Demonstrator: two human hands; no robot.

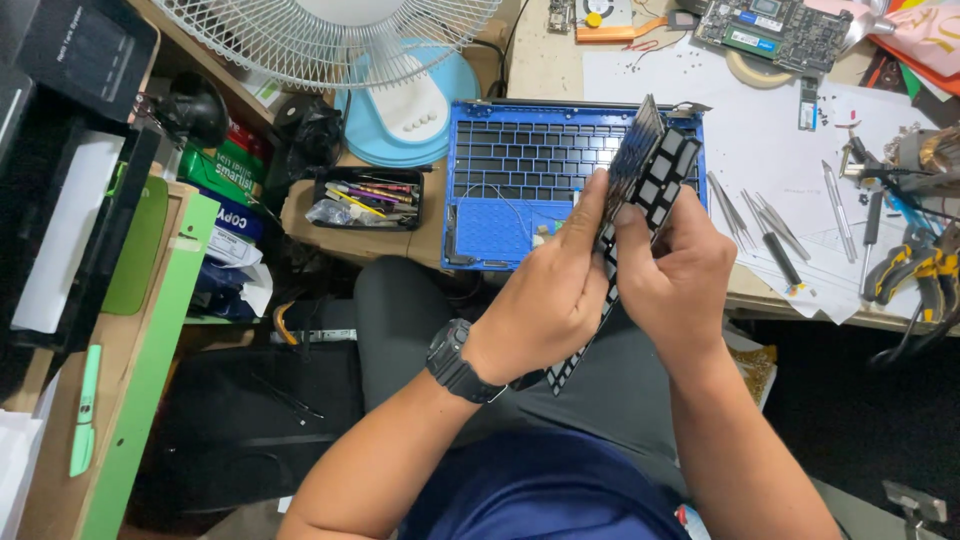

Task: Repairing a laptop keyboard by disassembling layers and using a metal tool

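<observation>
Both hands (620,285) around keyboard panel (650,165)

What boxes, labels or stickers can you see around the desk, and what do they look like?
Green box: left of the desk under the fan, flat, green with white print.
Blue and white pack: just below the green box, blue top, white side.
Black box: top left corner, dark with small pale print.
Blue labels on the circuit board: top right, small rectangles on a green board.

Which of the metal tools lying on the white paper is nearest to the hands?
The leftmost tweezers, just right of the blue laptop frame. It lies closest to the right hand; the other tools lie farther right.
</observation>
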